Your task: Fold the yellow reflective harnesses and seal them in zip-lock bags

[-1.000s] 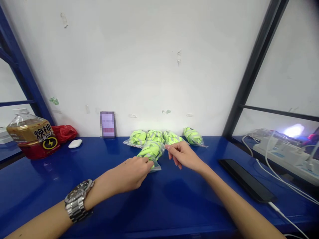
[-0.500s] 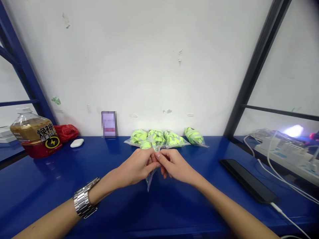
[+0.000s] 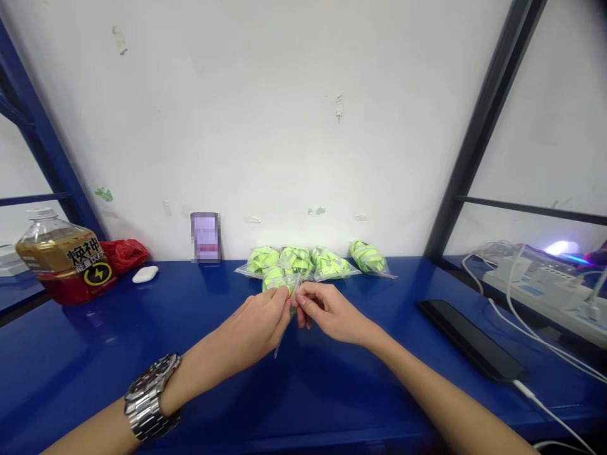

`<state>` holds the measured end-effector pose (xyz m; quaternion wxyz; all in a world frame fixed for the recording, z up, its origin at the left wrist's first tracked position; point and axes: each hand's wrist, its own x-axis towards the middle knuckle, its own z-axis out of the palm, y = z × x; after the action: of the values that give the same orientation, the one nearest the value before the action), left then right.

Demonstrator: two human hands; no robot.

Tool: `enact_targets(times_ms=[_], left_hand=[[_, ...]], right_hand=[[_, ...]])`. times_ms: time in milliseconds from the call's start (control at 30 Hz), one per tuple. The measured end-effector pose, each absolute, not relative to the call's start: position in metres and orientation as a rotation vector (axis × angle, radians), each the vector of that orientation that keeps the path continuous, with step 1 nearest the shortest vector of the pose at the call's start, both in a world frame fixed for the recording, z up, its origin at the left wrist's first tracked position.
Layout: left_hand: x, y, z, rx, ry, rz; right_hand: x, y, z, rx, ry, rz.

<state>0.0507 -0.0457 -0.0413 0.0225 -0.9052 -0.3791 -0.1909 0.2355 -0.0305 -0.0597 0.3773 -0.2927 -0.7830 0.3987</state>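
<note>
A clear plastic bag with a yellow-green bundle inside point(image 3: 275, 279) is held up at the middle of the blue table point(image 3: 332, 398). My left hand point(image 3: 263, 319), back turned up, has its fingers closed on the bag, whose edge sticks out below them. Beside it my right hand point(image 3: 329, 311) pinches the bag's right edge between thumb and fingers. Just behind, similar bagged bundles lie side by side: one at the left point(image 3: 263, 260), one in the middle point(image 3: 296, 258), one to the right point(image 3: 331, 263). Another bagged bundle point(image 3: 368, 258) lies apart, further right.
At the left are a large drink bottle point(image 3: 66, 256), a red plastic bag point(image 3: 124, 254) and a white case point(image 3: 145, 274). A phone point(image 3: 205, 237) leans on the wall. Right, a black phone point(image 3: 469, 338) is plugged into a white cable near a power strip point(image 3: 550, 287).
My left hand has rolled over, turning the watch face into view. My right hand has shifted slightly left. The held bag's bundle shows more now, and the camera view has moved a little.
</note>
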Motion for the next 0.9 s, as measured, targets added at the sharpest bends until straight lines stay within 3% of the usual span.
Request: enact_targets(times_ms=[200, 300, 567, 733, 900], left_hand=[[0.046, -0.036, -0.038, -2.423, -1.006, -0.426], [0.037, -0.03, -0.03, -2.271, -0.977, -0.487], [0.037, -0.031, -0.033, -2.358, -1.034, -0.697], [0.049, -0.043, -0.033, -2.466, -0.929, -0.743], [0.045, -0.044, -0.03, -2.517, -1.131, -0.862]], right_hand=[[0.242, -0.036, -0.053, -1.082, -2.043, 0.461], [0.254, -0.036, -0.051, -1.148, -2.044, 0.369], [0.251, -0.043, -0.055, -1.057, -2.036, 0.709], [0.241, -0.041, -0.067, -1.069, -1.863, 0.732], [0.244, -0.026, -0.073, -0.798, -1.367, 1.193]])
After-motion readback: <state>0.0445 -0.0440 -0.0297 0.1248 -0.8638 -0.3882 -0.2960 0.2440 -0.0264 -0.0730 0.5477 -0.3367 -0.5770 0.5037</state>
